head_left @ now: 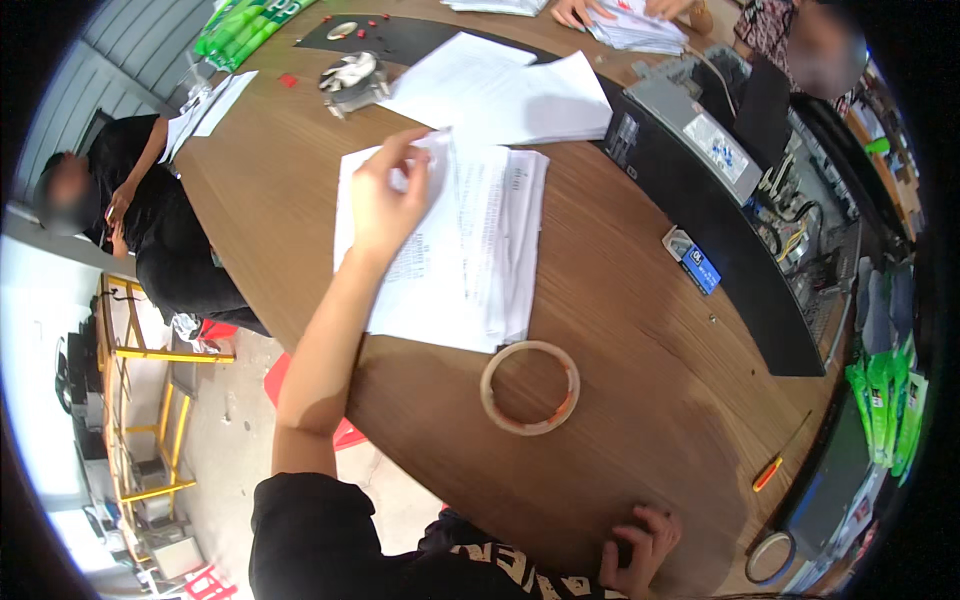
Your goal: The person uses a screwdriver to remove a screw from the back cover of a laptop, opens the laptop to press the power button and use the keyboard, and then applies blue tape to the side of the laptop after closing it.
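My left hand (388, 205) reaches over a stack of printed sheets (500, 250) on the brown table. Its thumb and fingers are closed on the top edge of a sheet of paper (438, 160), which lifts a little there. The lower sheets fan out unevenly to the right. Near the table's front edge, my right hand (640, 550) rests with loosely curved fingers apart and nothing in it. A roll of tape (530, 388) lies flat just below the stack, between my two hands.
More papers (500, 90) lie beyond the stack, beside a round metal-and-white part (352, 82). To the right are an opened computer case (700, 130), a small blue box (700, 270) and an orange-handled screwdriver (767, 474). Another person's hands (580, 12) handle papers at the far side; someone sits left (150, 200).
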`<move>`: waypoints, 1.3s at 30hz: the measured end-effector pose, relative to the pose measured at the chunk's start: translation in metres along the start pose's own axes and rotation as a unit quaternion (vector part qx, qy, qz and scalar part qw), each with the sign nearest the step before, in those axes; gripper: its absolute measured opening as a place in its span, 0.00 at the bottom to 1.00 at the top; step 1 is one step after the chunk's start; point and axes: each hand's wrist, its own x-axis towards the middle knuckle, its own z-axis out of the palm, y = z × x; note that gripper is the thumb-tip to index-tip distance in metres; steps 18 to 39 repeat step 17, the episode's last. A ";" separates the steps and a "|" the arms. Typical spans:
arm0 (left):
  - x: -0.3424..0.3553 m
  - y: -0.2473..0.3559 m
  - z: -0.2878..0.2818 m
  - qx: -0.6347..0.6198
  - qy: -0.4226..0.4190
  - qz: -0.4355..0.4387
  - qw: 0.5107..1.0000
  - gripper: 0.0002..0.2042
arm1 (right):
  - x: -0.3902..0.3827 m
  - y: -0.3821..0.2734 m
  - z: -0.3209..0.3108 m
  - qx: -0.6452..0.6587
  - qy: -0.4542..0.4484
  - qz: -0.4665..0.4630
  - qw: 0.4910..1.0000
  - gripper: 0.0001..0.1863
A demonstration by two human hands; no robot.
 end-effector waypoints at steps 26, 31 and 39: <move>0.302 -0.165 0.048 -0.021 -0.131 0.011 0.991 0.22 | -0.019 0.019 0.023 -0.061 -0.048 0.039 0.996 0.12; 0.302 -0.165 0.048 -0.021 -0.131 0.011 0.991 0.22 | -0.019 0.019 0.023 -0.061 -0.048 0.039 0.996 0.12; 0.302 -0.165 0.048 -0.021 -0.131 0.011 0.991 0.22 | -0.019 0.019 0.023 -0.061 -0.048 0.039 0.996 0.12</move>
